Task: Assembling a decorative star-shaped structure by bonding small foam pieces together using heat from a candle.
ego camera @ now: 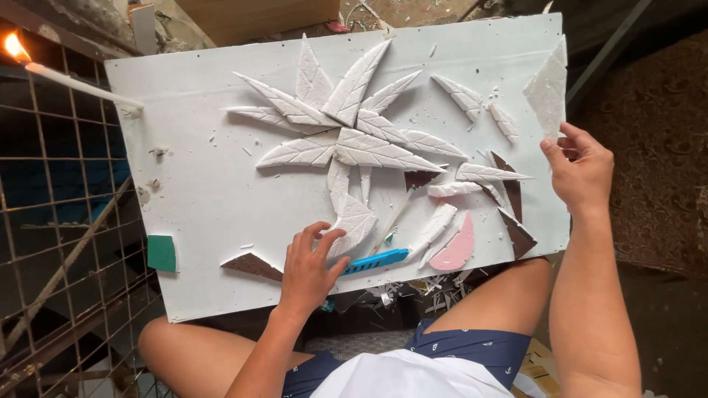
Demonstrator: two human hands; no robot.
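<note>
Pressing a foam leaf, left hand lies open; right hand seemingly pinches a foam shard.

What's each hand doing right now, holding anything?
Left hand: open, fingers on a white foam leaf piece.
Right hand: closed on a white foam shard.

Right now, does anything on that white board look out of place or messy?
Yes. A lit candle lies with its end on the board's top left corner, flame out past the edge, odd beside foam leaf shapes. Small white shavings litter the surface. The left hand rests by a blue tool.
</note>
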